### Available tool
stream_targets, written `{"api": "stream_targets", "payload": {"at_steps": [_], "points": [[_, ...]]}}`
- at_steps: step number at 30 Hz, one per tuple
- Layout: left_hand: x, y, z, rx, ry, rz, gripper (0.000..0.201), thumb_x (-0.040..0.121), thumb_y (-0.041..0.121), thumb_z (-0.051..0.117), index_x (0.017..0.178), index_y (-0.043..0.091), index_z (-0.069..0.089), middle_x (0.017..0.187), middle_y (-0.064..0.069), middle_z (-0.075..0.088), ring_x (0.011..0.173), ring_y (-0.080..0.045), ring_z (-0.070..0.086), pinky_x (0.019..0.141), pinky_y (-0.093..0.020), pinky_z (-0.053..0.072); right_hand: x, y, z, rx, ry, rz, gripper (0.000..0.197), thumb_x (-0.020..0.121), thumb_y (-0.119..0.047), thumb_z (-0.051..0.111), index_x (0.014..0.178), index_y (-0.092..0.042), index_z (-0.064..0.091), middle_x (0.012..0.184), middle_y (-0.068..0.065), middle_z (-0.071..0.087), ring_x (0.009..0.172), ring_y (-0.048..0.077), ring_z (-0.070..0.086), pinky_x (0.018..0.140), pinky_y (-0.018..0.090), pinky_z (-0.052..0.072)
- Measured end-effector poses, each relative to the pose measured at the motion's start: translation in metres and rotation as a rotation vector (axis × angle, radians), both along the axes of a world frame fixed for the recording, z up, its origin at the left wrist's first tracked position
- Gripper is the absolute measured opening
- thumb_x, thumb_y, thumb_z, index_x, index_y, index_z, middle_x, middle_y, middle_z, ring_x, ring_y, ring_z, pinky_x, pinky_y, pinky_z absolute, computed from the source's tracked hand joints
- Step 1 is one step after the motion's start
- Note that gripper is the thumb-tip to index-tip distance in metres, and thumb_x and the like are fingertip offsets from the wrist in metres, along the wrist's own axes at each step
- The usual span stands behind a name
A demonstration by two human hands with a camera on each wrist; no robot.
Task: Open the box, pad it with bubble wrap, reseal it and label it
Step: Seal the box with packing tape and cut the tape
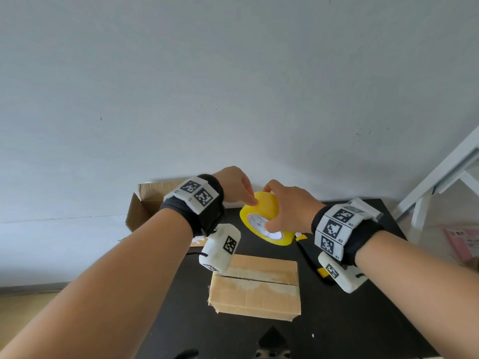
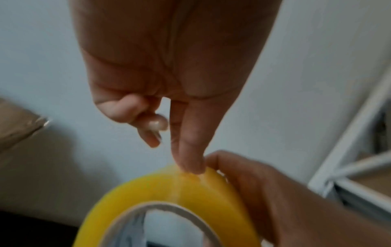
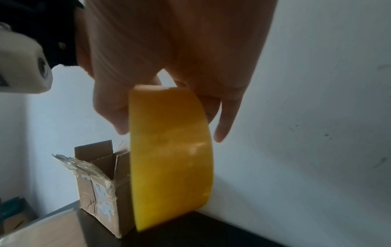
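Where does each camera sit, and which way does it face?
Head: on the head, facing forward and down at the closed box and table; both forearms, left hand and right hand show.
Left wrist: on the left wrist, facing along the palm; a fingertip touches the tape roll.
Right wrist: on the right wrist, facing along the palm; its grip holds the roll, open box beyond.
Shared: all show the roll.

no text reads clearly: print on the white core of the tape roll (image 1: 267,203), the pink sheet (image 1: 464,242) at three o'clock and tags on the right wristband (image 1: 334,229) are too small.
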State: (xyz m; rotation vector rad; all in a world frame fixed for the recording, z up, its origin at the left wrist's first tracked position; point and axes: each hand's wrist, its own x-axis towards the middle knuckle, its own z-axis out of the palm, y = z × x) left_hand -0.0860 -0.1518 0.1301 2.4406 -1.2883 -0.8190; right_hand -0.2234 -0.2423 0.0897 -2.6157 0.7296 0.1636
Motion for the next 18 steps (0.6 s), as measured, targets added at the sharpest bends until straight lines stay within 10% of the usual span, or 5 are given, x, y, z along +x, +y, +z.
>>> {"api": "stream_targets", "payload": {"at_steps": [10,15,18], "points": [[0.014,0.008,-0.008,-0.179,-0.148,0.159,0.016,0.075,0.039,0.076,0.067,0.030,0.066,0.101,0.001,0.058,0.108,-0.020,0.044,0.087,-0.031,0.044,0.003,-0.001,0.003,-0.030,-0.155,-0.038,0.062,0.067,-0.047,0.074,0.117,-0.023,0.046,0.104,-0.003,0.059,0.088,0.020,0.058,0.075,0.035,0.051],[0.010,0.005,-0.001,-0.172,0.015,0.144,0.010,0.082,0.018,0.068,0.075,0.013,0.063,0.074,0.004,0.057,0.082,-0.015,0.054,0.065,-0.023,0.041,0.007,0.002,0.007,-0.113,-0.130,-0.036,0.063,0.067,-0.048,0.073,0.117,-0.022,0.045,0.101,-0.004,0.059,0.086,0.021,0.058,0.072,0.033,0.048],[0.005,0.005,0.007,-0.198,0.231,0.179,0.018,0.087,0.010,0.062,0.072,0.011,0.053,0.077,-0.002,0.064,0.078,-0.015,0.059,0.072,-0.023,0.046,0.007,0.003,0.010,-0.204,-0.064,-0.035,0.062,0.068,-0.054,0.070,0.114,-0.022,0.045,0.100,-0.005,0.059,0.082,0.019,0.053,0.069,0.030,0.039]]}}
